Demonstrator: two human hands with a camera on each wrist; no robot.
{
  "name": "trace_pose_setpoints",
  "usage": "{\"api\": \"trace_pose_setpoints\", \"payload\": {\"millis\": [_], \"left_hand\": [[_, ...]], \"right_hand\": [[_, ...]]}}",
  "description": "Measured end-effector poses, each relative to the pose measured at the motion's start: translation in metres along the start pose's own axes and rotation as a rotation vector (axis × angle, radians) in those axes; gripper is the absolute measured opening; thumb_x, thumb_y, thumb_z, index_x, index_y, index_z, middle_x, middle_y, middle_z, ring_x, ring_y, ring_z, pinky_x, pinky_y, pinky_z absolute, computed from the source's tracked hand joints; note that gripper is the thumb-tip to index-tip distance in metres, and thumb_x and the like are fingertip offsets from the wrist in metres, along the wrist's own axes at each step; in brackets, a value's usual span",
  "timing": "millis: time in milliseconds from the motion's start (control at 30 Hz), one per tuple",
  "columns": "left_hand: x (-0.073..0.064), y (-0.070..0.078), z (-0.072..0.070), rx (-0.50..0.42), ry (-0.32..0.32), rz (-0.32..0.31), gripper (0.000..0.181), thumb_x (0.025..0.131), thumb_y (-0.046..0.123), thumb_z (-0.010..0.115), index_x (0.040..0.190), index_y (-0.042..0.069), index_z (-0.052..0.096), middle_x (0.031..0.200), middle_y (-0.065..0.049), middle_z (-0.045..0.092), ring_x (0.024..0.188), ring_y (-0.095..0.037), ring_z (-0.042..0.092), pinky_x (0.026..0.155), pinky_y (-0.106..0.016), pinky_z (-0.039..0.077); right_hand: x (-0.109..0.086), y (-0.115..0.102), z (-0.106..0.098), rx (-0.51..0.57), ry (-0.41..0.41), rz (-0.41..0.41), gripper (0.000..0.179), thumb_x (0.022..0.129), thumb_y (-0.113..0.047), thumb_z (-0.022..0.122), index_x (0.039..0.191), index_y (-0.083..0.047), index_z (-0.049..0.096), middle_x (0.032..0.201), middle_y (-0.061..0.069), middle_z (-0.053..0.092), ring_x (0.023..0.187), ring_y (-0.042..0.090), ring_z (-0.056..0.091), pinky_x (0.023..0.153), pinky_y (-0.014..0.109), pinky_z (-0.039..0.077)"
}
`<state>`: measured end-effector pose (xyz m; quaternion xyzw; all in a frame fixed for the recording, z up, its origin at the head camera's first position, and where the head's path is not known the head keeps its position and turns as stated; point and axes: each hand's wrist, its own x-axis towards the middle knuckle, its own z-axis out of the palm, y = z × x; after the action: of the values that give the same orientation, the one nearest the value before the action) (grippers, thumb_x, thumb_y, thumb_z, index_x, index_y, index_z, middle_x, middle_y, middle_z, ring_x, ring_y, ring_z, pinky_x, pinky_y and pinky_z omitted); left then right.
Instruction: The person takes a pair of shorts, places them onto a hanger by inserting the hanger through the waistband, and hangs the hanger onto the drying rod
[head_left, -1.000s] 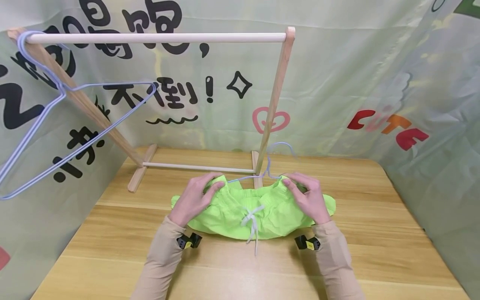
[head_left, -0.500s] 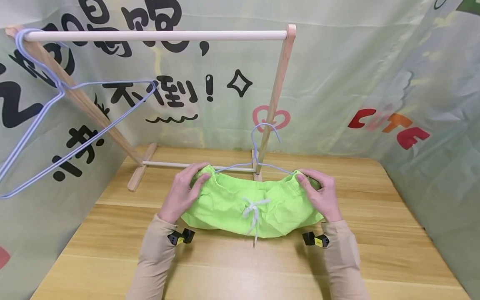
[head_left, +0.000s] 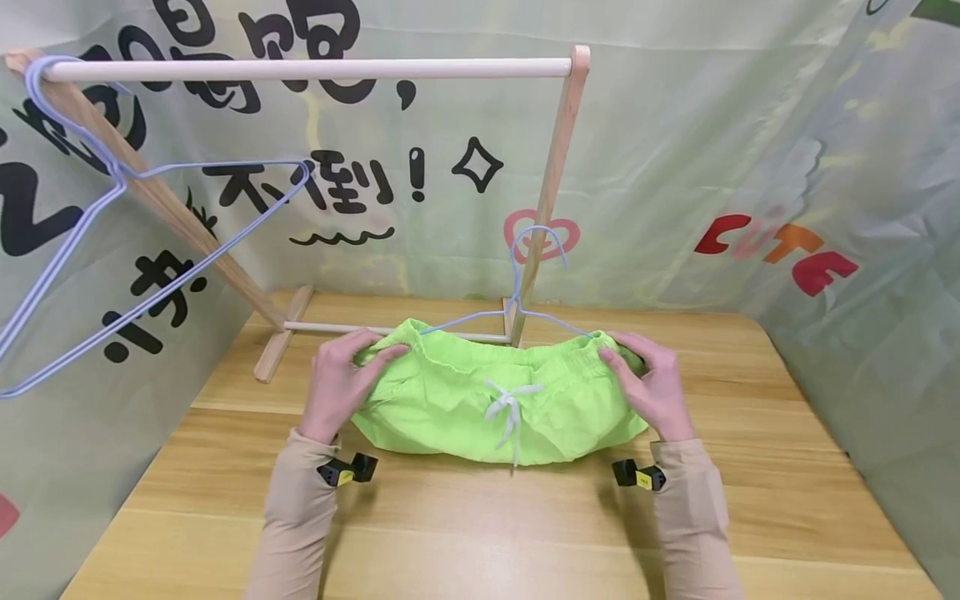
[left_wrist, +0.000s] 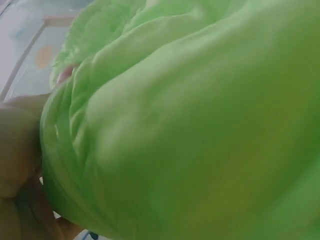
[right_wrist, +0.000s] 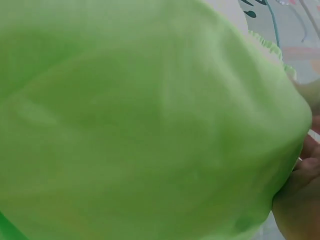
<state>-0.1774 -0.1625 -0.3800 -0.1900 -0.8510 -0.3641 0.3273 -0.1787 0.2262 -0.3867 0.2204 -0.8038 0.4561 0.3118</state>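
Bright green shorts point(head_left: 457, 400) with a white drawstring bow point(head_left: 507, 404) hang between my two hands above the table. My left hand point(head_left: 337, 379) pinches the waistband at its left end, thumb in front. At the other end, my right hand point(head_left: 656, 383) grips the waistband the same way. A thin blue hanger point(head_left: 517, 279) rises out of the waist opening, its hook upward; its lower part is hidden inside the cloth. Green fabric point(left_wrist: 175, 125) fills most of the left wrist view, and likewise the shorts point(right_wrist: 150, 120) cover much of the right wrist view.
Behind the shorts stands a wooden rack with a white top rail point(head_left: 315, 70) and a right post point(head_left: 555, 183). Blue hangers point(head_left: 120, 175) hang from the rail's left end. The wooden table point(head_left: 787, 467) extends to both sides, with a printed curtain point(head_left: 675, 150) behind.
My hands have spread apart, stretching the waistband wider. The hanger's hook has risen from low behind the shorts to stand upright in front of the right post.
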Motion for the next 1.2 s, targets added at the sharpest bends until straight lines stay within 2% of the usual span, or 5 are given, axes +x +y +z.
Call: {"api": "trace_pose_setpoints", "payload": {"millis": [200, 333, 567, 800, 1200], "left_hand": [[0.0, -0.004, -0.008, -0.321, -0.051, -0.093, 0.008, 0.093, -0.001, 0.067, 0.094, -0.004, 0.074, 0.09, -0.017, 0.077, 0.08, 0.006, 0.063, 0.075, -0.009, 0.051], [-0.001, -0.005, -0.017, -0.442, -0.064, -0.114, 0.016, 0.098, -0.005, 0.056, 0.089, -0.009, 0.069, 0.085, 0.004, 0.073, 0.077, 0.003, 0.061, 0.074, -0.012, 0.051], [-0.004, -0.006, -0.029, -0.665, -0.108, -0.194, 0.026, 0.104, 0.002, 0.048, 0.091, 0.006, 0.07, 0.083, 0.014, 0.069, 0.069, 0.001, 0.062, 0.061, -0.015, 0.053], [-0.005, -0.009, -0.029, -1.153, -0.116, -0.229, 0.028, 0.107, 0.008, 0.044, 0.098, 0.008, 0.071, 0.088, 0.001, 0.07, 0.07, -0.007, 0.07, 0.058, -0.02, 0.06], [-0.006, -0.014, -0.035, -1.343, -0.121, -0.198, 0.034, 0.109, 0.009, 0.036, 0.112, 0.003, 0.069, 0.1, -0.003, 0.073, 0.085, -0.011, 0.071, 0.073, -0.022, 0.062]], "right_hand": [[0.002, 0.002, -0.002, 0.08, 0.085, 0.019, 0.019, 0.083, 0.017, 0.07, 0.101, 0.014, 0.071, 0.095, -0.003, 0.076, 0.086, -0.01, 0.064, 0.078, 0.004, 0.052], [0.003, 0.002, -0.003, 0.166, 0.161, 0.02, 0.015, 0.083, 0.02, 0.066, 0.098, 0.018, 0.068, 0.096, -0.025, 0.07, 0.08, -0.008, 0.064, 0.072, 0.004, 0.051], [0.003, 0.001, -0.006, 0.419, 0.272, 0.072, 0.005, 0.088, 0.009, 0.07, 0.092, 0.009, 0.073, 0.085, -0.01, 0.074, 0.069, -0.003, 0.06, 0.06, 0.009, 0.046], [0.003, -0.002, -0.007, 0.535, 0.329, 0.139, 0.01, 0.091, 0.005, 0.069, 0.083, -0.001, 0.073, 0.078, -0.007, 0.071, 0.067, -0.001, 0.057, 0.058, 0.011, 0.043], [0.006, -0.005, -0.006, 0.655, 0.387, 0.211, 0.013, 0.096, 0.001, 0.063, 0.092, -0.003, 0.074, 0.082, -0.003, 0.073, 0.07, 0.003, 0.06, 0.061, 0.013, 0.047]]}}
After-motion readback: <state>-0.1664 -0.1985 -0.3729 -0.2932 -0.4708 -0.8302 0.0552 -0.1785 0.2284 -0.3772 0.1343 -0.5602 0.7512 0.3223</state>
